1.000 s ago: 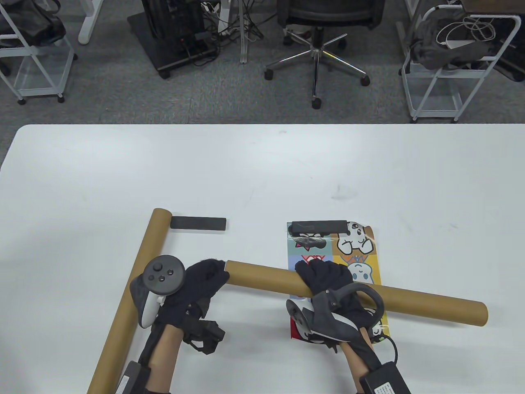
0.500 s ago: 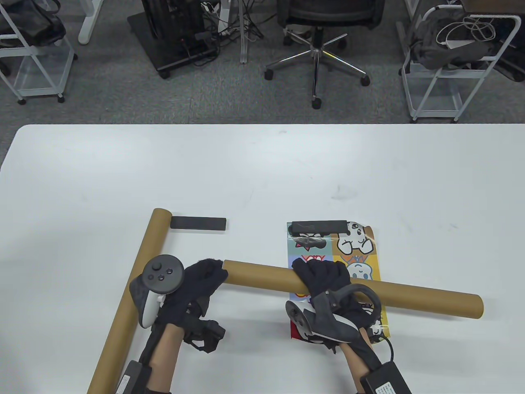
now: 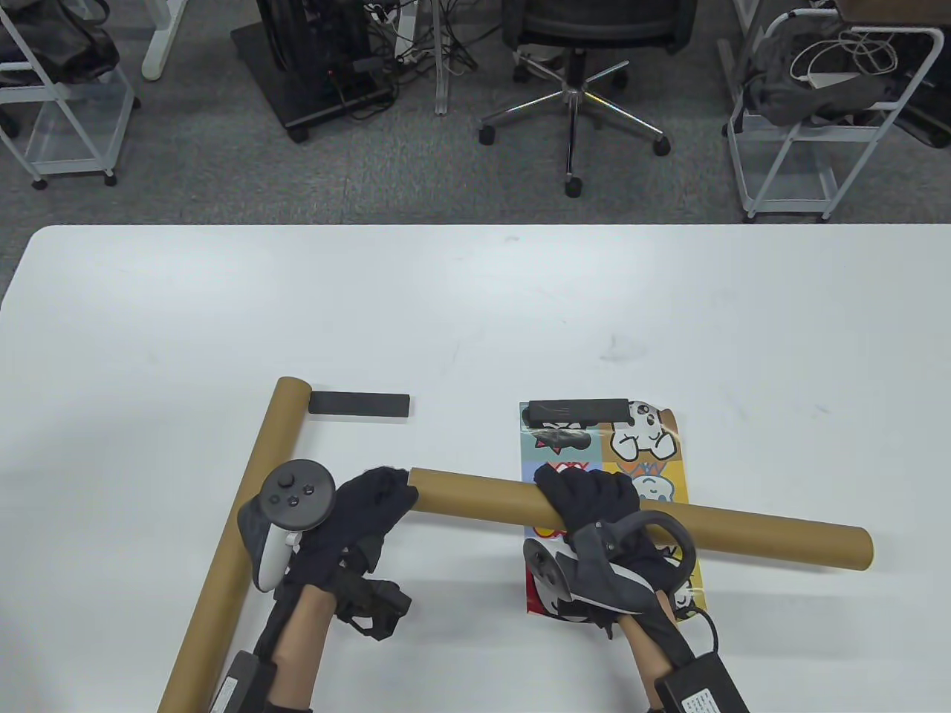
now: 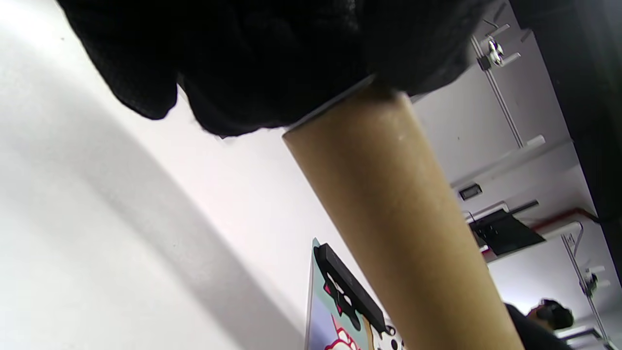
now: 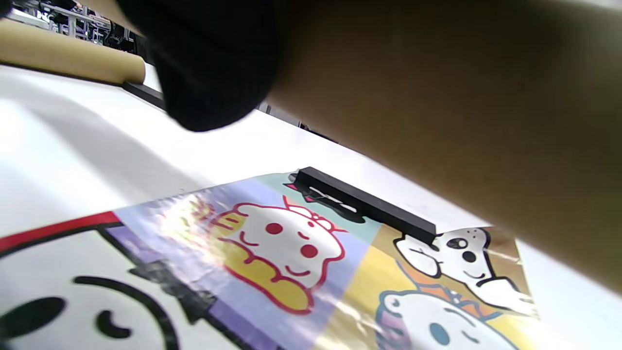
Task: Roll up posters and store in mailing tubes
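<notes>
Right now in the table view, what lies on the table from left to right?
Long tube → bare black bar → left hand → held tube → right hand over the poster.

A white, round-cornered counter (image 3: 475,297) fills the lower part of the table view. Beyond its far edge lies grey carpet floor (image 3: 223,178). At 12 o'clock stands a black office chair on a chrome five-star base (image 3: 572,111). White wire trolleys stand at 10 o'clock (image 3: 67,104) and 2 o'clock (image 3: 810,126), the latter holding grey cloth and cables. Tangled black cables (image 3: 416,37) lie at 11 o'clock.
</notes>
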The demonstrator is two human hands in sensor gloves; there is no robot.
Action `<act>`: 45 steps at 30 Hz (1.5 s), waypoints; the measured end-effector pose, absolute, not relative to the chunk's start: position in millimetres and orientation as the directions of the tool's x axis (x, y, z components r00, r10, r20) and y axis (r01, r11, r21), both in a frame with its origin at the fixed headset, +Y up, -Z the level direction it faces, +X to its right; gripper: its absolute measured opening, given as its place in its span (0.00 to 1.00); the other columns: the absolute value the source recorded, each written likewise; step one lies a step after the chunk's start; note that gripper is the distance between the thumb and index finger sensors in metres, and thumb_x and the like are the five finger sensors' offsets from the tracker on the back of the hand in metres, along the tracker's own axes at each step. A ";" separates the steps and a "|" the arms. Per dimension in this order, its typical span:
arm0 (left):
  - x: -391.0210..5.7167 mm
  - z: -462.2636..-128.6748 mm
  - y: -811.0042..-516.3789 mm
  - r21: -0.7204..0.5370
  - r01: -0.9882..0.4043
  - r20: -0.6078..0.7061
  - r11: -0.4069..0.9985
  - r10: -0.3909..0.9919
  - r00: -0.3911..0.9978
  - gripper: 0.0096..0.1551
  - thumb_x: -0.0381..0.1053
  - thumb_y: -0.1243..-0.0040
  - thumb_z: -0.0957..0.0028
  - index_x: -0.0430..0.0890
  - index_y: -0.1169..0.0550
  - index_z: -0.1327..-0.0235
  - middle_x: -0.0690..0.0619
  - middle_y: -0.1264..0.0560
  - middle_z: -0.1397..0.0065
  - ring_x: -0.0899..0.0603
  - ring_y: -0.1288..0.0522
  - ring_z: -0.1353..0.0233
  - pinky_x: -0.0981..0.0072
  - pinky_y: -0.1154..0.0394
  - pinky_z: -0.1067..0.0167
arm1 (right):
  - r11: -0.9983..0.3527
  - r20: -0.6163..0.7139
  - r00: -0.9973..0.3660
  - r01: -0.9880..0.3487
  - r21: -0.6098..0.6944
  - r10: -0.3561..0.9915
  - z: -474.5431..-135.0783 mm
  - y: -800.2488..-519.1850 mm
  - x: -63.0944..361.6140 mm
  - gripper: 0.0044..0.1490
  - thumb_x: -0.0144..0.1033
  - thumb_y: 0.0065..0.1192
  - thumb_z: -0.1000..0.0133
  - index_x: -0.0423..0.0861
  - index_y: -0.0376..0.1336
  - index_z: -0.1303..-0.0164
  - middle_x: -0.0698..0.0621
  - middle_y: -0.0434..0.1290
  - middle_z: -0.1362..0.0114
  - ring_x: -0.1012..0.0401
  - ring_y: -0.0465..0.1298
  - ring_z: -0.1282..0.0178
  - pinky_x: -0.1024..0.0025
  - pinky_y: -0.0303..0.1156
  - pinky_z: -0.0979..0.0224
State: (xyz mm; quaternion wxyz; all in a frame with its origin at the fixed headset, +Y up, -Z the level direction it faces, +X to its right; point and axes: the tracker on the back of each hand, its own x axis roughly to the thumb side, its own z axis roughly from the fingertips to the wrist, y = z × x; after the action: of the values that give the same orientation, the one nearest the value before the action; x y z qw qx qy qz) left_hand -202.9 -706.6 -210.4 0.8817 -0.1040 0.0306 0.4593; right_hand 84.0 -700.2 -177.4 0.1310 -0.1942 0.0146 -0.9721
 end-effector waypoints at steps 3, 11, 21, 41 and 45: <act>-205.0 -211.1 -706.8 -0.136 -0.801 -0.166 0.583 0.784 0.598 0.27 0.60 0.43 0.47 0.49 0.19 0.40 0.48 0.19 0.36 0.40 0.19 0.40 0.39 0.26 0.30 | -0.963 0.382 -0.884 0.252 -0.092 -0.268 -177.1 -701.0 80.4 0.55 0.33 0.69 0.52 0.42 0.43 0.18 0.40 0.62 0.18 0.38 0.70 0.24 0.32 0.66 0.26; -203.5 -211.7 -704.8 -0.189 -0.770 -0.133 0.610 0.761 0.635 0.24 0.54 0.40 0.46 0.48 0.19 0.40 0.48 0.20 0.36 0.40 0.19 0.40 0.38 0.25 0.30 | -0.933 0.352 -0.864 0.322 -0.163 -0.360 -175.5 -700.8 78.6 0.57 0.43 0.75 0.56 0.47 0.47 0.21 0.44 0.63 0.23 0.44 0.72 0.30 0.37 0.72 0.27; -203.2 -211.1 -700.7 -0.255 -0.804 -0.060 0.538 0.821 0.568 0.22 0.52 0.44 0.46 0.49 0.21 0.41 0.49 0.21 0.36 0.41 0.20 0.39 0.38 0.26 0.29 | -0.959 0.342 -0.896 0.257 -0.119 -0.282 -179.4 -700.4 88.8 0.57 0.39 0.73 0.53 0.49 0.43 0.21 0.47 0.66 0.22 0.45 0.74 0.26 0.40 0.70 0.25; -199.1 -208.9 -704.5 -0.120 -0.435 0.009 0.893 0.439 0.899 0.21 0.55 0.42 0.46 0.51 0.20 0.42 0.51 0.20 0.37 0.42 0.18 0.40 0.39 0.25 0.30 | -0.969 0.243 -0.938 0.239 -0.064 -0.247 -186.6 -703.7 115.9 0.57 0.39 0.74 0.54 0.49 0.43 0.20 0.46 0.66 0.22 0.44 0.74 0.27 0.39 0.70 0.25; -181.1 -207.6 -710.3 -0.119 -0.185 0.073 0.975 0.195 0.978 0.21 0.55 0.41 0.47 0.52 0.20 0.43 0.51 0.19 0.37 0.43 0.18 0.40 0.40 0.25 0.29 | -0.969 0.229 -0.942 0.240 -0.055 -0.246 -187.8 -704.2 118.9 0.57 0.39 0.74 0.53 0.48 0.43 0.20 0.46 0.66 0.22 0.44 0.74 0.27 0.39 0.70 0.25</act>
State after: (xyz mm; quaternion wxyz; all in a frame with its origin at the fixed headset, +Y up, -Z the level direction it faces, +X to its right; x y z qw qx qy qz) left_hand -181.1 -710.3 -207.6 0.9929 -0.0556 -0.0423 0.0958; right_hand 118.9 -704.2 -187.8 0.1235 -0.1179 0.0130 -0.9852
